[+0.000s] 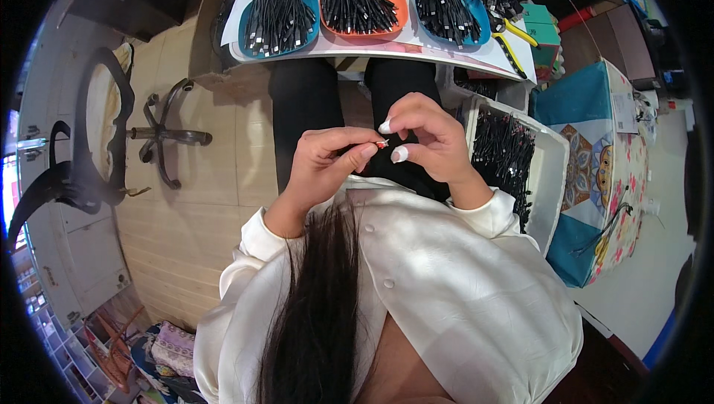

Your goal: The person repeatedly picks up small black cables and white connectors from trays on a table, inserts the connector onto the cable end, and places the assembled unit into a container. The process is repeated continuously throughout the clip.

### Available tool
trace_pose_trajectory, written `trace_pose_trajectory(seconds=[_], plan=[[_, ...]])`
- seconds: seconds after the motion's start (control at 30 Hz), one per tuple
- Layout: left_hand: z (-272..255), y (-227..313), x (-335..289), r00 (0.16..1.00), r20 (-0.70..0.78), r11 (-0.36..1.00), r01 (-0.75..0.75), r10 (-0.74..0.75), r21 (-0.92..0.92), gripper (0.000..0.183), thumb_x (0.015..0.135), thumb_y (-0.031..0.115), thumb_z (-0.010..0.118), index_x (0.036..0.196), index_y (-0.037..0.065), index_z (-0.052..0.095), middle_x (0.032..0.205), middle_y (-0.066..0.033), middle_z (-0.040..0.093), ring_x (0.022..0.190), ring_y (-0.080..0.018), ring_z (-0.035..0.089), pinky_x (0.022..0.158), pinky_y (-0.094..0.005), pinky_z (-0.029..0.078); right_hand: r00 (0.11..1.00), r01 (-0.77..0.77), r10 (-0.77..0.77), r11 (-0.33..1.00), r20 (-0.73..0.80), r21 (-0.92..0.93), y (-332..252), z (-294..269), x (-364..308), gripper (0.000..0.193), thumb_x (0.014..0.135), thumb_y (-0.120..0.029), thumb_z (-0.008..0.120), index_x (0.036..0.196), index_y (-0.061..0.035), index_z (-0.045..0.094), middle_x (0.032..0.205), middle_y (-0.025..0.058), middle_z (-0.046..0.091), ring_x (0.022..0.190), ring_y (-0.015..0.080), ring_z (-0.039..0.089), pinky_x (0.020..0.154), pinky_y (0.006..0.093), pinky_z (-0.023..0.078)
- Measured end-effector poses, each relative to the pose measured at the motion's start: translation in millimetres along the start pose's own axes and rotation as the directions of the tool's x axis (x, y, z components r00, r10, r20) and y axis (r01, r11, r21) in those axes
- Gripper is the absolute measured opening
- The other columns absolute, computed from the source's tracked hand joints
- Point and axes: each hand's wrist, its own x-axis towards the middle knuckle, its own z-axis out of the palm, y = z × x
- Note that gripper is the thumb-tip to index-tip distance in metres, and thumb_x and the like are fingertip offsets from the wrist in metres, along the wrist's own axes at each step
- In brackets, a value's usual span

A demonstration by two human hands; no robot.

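Above my lap, my left hand [327, 155] is closed in a pinch between thumb and forefinger. At its fingertips shows a small red-and-silver piece [382, 143], like the bared wire end of a cable; the rest of it is hidden. Close beside it on the right, my right hand [431, 136] is curled with thumb and forefinger apart and nothing visible between them. White covers sit on those two fingertips. Bundles of short black cables with pale plugs fill a left blue tray [242, 38], an orange tray [402, 1] and a right blue tray [483, 30] beyond my hands.
The trays stand on a white table [327, 48], with yellow-handled pliers [511, 53] at its right edge. To my right is a white bin [549, 173] of black cables, beside a cloth-covered box [580, 106]. A wheeled chair [167, 135] stands on the left.
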Motion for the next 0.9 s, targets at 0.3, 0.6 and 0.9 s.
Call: trace_pose_trajectory(seconds=[0.3, 0.6, 0.9], plan=[[-10, 32, 58, 0.995, 0.046, 0.991, 0.078, -0.084, 0.111, 0.011, 0.090, 0.004, 0.065, 0.097, -0.002, 0.070, 0.077, -0.0041, 0.065, 0.062, -0.0053, 0.053, 0.055, -0.0207, 0.045, 0.989, 0.082, -0.107, 0.970, -0.102, -0.228, 2, -14, 32, 0.013, 0.084, -0.009, 0.068, 0.093, -0.0005, 0.064, 0.093, 0.0098, 0.061, 0.081, 0.0187, 0.057, 0.070, 0.0292, 0.046], [-61, 79, 272, 0.962, 0.220, 0.695, -0.268, 0.160, 0.667, 0.012, 0.089, 0.009, 0.063, 0.090, -0.002, 0.065, 0.064, -0.0060, 0.062, 0.056, -0.0084, 0.057, 0.054, -0.0244, 0.044, 0.999, 0.018, -0.034, 0.926, -0.035, -0.378, 71, -25, 35, 0.016, 0.083, -0.008, 0.061, 0.098, -0.0049, 0.065, 0.080, 0.0089, 0.061, 0.075, 0.0268, 0.061, 0.066, 0.0351, 0.049], [-108, -7, 415, 0.897, 0.426, -0.059, -0.435, -0.115, 0.899, 0.012, 0.081, 0.012, 0.065, 0.091, 0.008, 0.071, 0.083, -0.0152, 0.068, 0.082, -0.0339, 0.066, 0.073, -0.0421, 0.052, 0.993, 0.057, -0.009, 0.905, 0.115, -0.421, 91, -31, 30, 0.021, 0.079, -0.010, 0.068, 0.100, -0.0085, 0.064, 0.077, 0.0074, 0.062, 0.070, 0.0261, 0.062, 0.061, 0.0367, 0.051]])
